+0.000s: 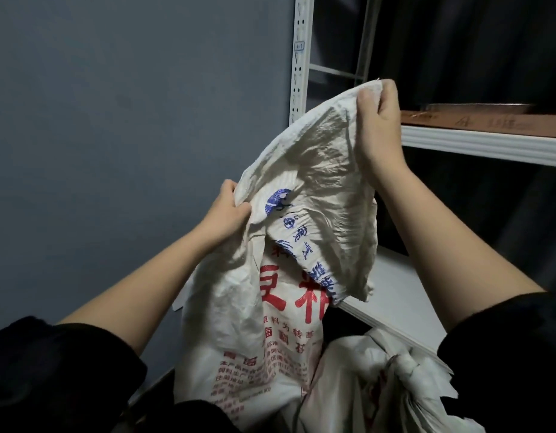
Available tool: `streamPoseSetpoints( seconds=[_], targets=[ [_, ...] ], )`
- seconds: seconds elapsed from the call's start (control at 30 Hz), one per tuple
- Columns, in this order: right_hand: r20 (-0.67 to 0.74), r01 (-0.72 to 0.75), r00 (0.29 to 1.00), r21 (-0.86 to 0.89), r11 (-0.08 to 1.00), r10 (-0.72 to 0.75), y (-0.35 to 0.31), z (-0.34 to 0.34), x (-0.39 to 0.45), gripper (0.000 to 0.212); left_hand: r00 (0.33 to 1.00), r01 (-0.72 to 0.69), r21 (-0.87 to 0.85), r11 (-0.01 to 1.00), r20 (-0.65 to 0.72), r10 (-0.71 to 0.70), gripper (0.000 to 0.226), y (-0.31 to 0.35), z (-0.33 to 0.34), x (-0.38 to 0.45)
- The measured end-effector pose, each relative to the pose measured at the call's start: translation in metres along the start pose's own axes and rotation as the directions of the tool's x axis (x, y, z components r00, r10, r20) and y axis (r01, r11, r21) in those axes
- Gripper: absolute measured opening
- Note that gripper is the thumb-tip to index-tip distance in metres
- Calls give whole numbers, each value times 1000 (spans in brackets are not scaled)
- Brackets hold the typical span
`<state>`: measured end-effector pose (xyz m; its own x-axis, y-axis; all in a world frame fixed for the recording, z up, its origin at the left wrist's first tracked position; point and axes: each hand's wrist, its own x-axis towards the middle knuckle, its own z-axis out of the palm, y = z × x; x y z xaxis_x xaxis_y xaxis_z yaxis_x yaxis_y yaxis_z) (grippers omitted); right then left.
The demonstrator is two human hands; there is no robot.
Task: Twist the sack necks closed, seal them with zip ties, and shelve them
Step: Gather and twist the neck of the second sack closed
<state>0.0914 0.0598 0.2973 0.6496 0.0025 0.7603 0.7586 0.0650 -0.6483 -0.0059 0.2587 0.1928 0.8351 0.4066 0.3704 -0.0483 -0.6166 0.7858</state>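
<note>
With my left hand (228, 210) and right hand (378, 120) each pinching the open rim, I hold the limp, crinkly woven sack (270, 307) upright before the shelf (483, 142); grip the neck below for twisting.

Shelf edge (483, 142) just right of upper grip; post (298, 73) behind it; wall side left of lower grip open.

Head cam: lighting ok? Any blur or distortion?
Head view: dim, flat light; sack print readable, slightly soft. Shelf interior nearly black. Wide-angle bends the rack upright. Left hand and right hand sharp enough, no glare.
</note>
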Motion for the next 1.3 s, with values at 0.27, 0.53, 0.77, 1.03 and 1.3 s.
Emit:
streamPoseSetpoints(
  seconds=[0.27, 0.53, 0.77, 1.03, 1.3],
  targets=[
    [115, 303, 953, -342, 889, -280, -22, -3, 9, 10, 995, -21, -392, 920, 79, 57, 29, 1, 12, -11],
    [141, -40, 988, -125, 991, 58, -3, -7, 5, 42, 998, 34, -191, 981, 62, -23, 23, -2, 8, -7],
    [675, -427, 588, -211, 879, 447, 55, -34, -27, 73, 961, 267, -306, 914, 156, -229, 26, -16, -2, -2],
    [533, -351, 750, -181, 919, 392, 45, -17, -22, 24, 950, 68, -158, 985, 312, -16, 36, -14, -2, -9],
    [464, -180, 862, -97, 979, 204, 2, 25, -14, 17, 978, -32, -104, 994, 203, 53, 26, -5, 14, -3]
  ],
)
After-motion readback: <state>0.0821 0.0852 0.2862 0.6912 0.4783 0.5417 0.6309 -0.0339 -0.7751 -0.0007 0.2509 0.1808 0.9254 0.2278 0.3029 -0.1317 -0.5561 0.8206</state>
